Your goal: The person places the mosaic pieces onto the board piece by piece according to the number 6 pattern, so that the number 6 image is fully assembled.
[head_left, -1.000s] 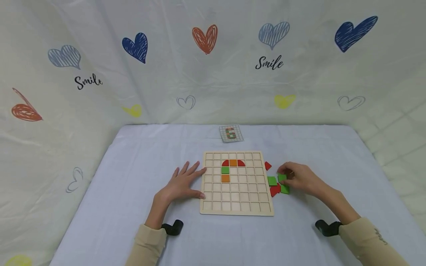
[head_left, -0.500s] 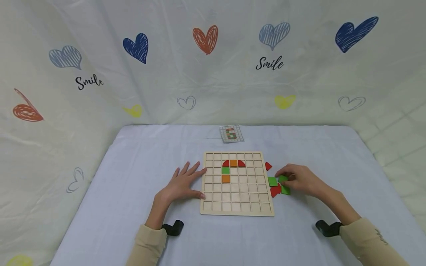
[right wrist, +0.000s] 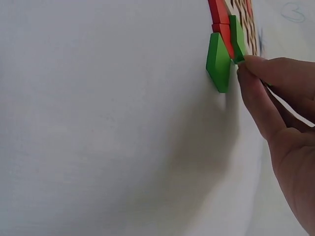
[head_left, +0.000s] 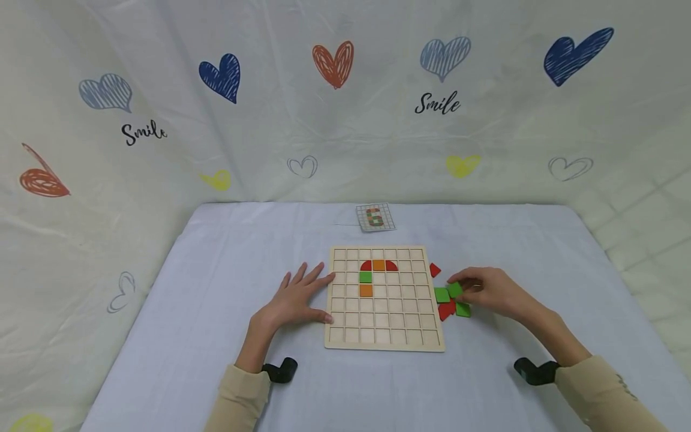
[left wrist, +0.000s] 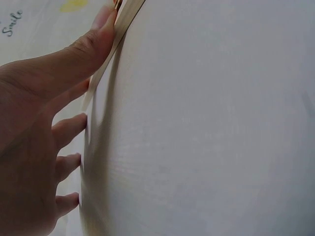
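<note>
My left hand lies with fingers spread at the left side of a wooden grid board; thumb and index fingertip rest on its edge. In the left wrist view, the thumb presses on the board's rim. My right hand pinches a green square tile between thumb and fingers, just right of the board. Beside it are another green tile, a third green tile and red pieces. On the grid, red, orange and green pieces form a hooked line.
A small pattern card with a coloured figure on a grid lies behind the board. One more red piece sits by the board's upper right edge. A white cloth covers the table, with a printed curtain behind.
The right hand has shifted slightly, and the green tile in its fingers has tilted and moved a little left towards the neighbouring green tile. The left hand and the board stay put.
</note>
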`<state>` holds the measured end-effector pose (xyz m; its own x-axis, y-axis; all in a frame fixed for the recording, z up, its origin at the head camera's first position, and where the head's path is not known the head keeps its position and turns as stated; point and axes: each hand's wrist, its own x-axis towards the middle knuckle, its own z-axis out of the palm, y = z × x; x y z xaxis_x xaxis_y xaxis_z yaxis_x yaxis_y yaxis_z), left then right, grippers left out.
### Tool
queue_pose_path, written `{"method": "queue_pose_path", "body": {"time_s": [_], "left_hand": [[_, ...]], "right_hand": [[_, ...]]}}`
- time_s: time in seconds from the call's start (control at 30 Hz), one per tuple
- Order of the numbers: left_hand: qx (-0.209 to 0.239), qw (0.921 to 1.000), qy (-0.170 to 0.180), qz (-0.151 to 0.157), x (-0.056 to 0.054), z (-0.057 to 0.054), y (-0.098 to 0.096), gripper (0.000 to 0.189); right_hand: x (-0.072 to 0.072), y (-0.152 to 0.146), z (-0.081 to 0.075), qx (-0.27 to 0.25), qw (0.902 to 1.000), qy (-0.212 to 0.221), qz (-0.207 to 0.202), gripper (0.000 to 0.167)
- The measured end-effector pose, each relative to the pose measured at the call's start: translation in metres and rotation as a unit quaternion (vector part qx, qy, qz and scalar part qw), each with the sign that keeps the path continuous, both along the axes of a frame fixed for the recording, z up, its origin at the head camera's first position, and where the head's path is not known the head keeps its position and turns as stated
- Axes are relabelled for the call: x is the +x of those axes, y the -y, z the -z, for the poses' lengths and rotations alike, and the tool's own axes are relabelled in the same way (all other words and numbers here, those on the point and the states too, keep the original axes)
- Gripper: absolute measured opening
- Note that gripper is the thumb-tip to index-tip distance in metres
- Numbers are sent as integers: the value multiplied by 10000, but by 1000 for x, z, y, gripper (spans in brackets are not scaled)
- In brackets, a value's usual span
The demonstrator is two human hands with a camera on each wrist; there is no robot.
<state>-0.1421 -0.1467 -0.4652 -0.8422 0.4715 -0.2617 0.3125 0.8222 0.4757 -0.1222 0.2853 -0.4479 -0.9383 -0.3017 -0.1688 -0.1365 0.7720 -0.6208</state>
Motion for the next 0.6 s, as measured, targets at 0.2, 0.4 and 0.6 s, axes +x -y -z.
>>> {"method": "queue_pose_path", "body": {"time_s": [0.2, 0.4, 0.6], "left_hand": [[30, 10000, 18, -1, 0, 1, 1, 96], [13, 10000, 2, 2, 0, 1, 1, 96], [-42, 10000, -24, 19, -1, 2, 0, 96]], "right_hand": [[0, 2, 0, -238, 9995, 189, 68, 33], [0, 7, 2, -484, 9981, 350, 168, 33], [-3, 15, 4, -675, 9968, 377, 190, 34]]}}
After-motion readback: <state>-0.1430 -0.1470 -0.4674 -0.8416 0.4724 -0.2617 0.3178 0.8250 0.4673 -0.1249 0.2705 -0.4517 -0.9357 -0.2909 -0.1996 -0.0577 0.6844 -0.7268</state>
